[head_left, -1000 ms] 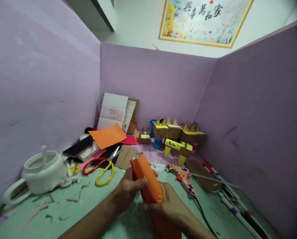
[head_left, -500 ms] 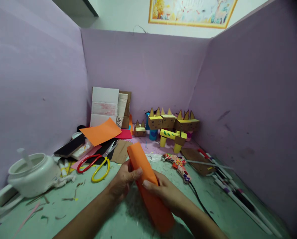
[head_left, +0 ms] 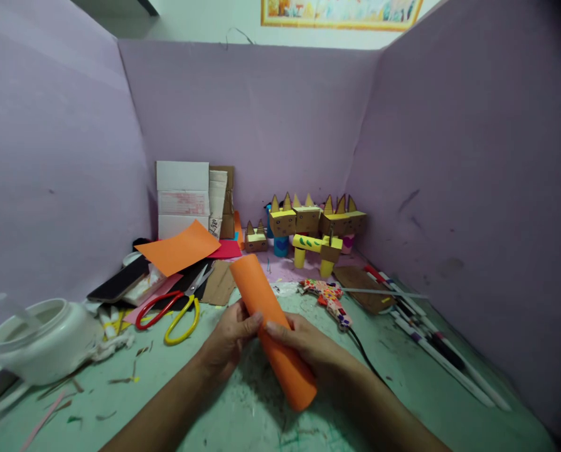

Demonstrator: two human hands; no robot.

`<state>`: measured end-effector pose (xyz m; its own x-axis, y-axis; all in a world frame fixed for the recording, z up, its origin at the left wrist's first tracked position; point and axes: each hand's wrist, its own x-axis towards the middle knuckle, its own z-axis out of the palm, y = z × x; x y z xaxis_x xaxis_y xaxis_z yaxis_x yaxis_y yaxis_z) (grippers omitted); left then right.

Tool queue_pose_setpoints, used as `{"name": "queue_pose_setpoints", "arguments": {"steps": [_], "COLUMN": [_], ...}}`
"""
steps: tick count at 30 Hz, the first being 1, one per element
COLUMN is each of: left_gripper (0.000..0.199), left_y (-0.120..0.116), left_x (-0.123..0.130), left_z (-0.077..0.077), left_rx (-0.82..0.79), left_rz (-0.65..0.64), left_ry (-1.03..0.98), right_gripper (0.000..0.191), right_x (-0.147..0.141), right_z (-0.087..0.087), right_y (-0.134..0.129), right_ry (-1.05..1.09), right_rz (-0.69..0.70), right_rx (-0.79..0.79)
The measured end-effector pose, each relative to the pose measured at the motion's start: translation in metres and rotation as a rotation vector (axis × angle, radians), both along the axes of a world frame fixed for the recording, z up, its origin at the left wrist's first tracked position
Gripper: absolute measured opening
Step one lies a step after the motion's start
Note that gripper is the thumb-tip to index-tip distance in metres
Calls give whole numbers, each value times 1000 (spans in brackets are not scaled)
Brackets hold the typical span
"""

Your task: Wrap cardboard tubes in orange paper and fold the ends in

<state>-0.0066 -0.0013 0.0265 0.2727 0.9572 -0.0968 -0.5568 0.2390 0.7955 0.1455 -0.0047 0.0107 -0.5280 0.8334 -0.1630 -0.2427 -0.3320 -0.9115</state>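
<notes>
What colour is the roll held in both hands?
The roll is plain orange, with no pattern on its visible side; the head view shows it.

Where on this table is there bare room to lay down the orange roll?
The widest free patch of table lies between the right forearm, the black cord and the markers; the orange roll may fit. A narrower strip lies between scissors and left forearm. Crowded: back left, around the orange sheet; back middle, around the cardboard figures.

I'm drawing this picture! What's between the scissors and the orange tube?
In the head view, between the scissors and the orange tube, there's a brown cardboard piece and, nearer the person, the left hand, holding the tube.
</notes>
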Motion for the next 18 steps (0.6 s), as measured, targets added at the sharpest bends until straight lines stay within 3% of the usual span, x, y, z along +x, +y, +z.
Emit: {"name": "queue_pose_setpoints", "arguments": {"steps": [2, 5, 9, 11, 14, 18], "left_gripper": [30, 13, 22, 29, 33, 34], "left_y": [2, 7, 17, 21, 28, 33], "left_x": [0, -8, -22, -25, -25, -24], "left_z": [-2, -1, 5, 5, 1, -5], "left_rx": [-48, -128, -239, -279, -296, -288], "left_rz": [41, 115, 148, 172, 259, 341], "left_ry": [-9, -51, -123, -150, -183, -219], "right_gripper": [54, 53, 62, 53, 24, 22], "right_x": [0, 2, 9, 12, 14, 11], "right_z": [0, 2, 5, 4, 1, -3], "right_y": [1, 6, 15, 16, 14, 12], "right_ry": [-18, 108, 209, 214, 226, 205], "right_rz": [42, 87, 95, 59, -21, -102], "right_rx": [-29, -207, -371, -341, -230, -117]}}
